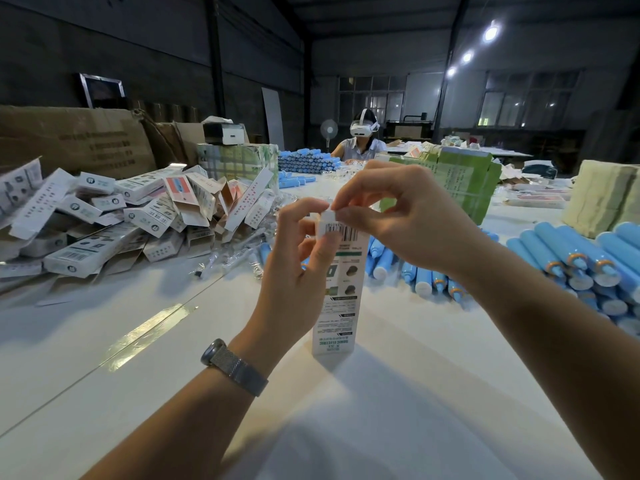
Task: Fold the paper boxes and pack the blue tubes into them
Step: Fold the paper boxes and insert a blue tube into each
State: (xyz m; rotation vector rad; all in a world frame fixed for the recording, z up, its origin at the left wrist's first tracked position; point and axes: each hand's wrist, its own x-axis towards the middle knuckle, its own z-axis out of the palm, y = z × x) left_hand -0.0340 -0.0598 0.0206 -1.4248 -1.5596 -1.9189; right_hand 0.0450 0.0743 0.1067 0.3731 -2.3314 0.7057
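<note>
The white paper box (337,289) stands upright on the table (398,393), its long axis vertical below the grip, printed with a barcode and upside-down green lettering too small to read, while the left hand (298,268) and right hand (401,216) pinch its top flap.

Across the white tabletop (381,393) a person (362,142) in a white headset (363,128) sits beside a standing fan (329,129), with brown cardboard cartons (72,140) at left and clear syringes (228,259) lying mid-table.
</note>
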